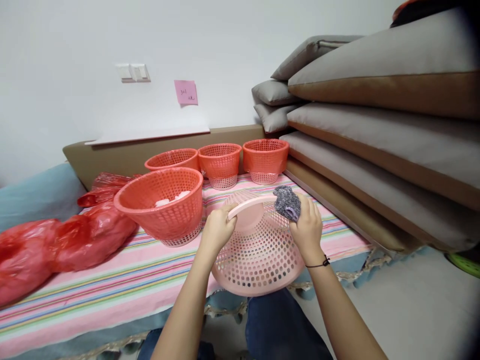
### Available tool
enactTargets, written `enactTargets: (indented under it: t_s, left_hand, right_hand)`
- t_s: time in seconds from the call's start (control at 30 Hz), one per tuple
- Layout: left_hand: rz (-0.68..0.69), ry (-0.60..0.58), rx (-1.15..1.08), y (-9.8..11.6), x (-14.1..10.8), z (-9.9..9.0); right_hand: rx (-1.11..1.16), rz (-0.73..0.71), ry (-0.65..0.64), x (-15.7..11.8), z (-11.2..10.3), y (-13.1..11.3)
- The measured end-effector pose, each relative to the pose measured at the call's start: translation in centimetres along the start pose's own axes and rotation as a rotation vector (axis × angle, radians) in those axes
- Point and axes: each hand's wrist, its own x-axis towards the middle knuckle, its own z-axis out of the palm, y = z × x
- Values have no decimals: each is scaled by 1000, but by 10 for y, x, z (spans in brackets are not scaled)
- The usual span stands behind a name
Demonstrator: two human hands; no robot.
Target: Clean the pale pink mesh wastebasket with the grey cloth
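Note:
A pink plastic basket (258,265) with a perforated wall is tipped on its side at the front edge of the striped cloth. My left hand (219,227) is closed on its rim at the left. Closed around a crumpled dark grey cloth (287,202), my right hand (308,225) presses it against the rim on the right side. The basket's wall bulges toward my knees. My right fingers are partly hidden behind the cloth and rim.
Several baskets lined with red plastic, such as the nearest red-lined basket (161,200) with white pieces inside, stand behind. Filled red plastic bags (90,235) lie at left. Stacked grey cushions (386,125) rise along the right. A pink note (186,92) is on the wall.

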Motion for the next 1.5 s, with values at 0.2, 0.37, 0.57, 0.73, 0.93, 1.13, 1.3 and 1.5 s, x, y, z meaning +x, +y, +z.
enactTargets:
  t_s: [0.2, 0.37, 0.57, 0.73, 0.93, 1.13, 1.3, 1.5]
  left_hand:
    - [-19, 51, 1, -15, -12, -6]
    - [-64, 122, -89, -26, -25, -8]
    - [-125, 201, -134, -42, -41, -10]
    - [-224, 304, -160, -57, -60, -7]
    - [-279, 258, -255, -57, -81, 6]
    - [-78, 174, -138, -18, -45, -1]
    - [88, 78, -93, 16, 3, -12]
    - [48, -50, -61, 10, 15, -10]
  right_hand:
    - [95, 247, 36, -37, 3, 9]
    - [265, 679, 18, -98, 11, 2]
    - [316, 952, 104, -156, 29, -24]
    - [371, 825, -38, -129, 21, -13]
    - [126, 210, -88, -28, -19, 16]
    - [-131, -464, -276, 52, -38, -23]
    - [-169, -730, -277, 66, -20, -61]
    - [-119, -786, -273, 68, -6, -59]
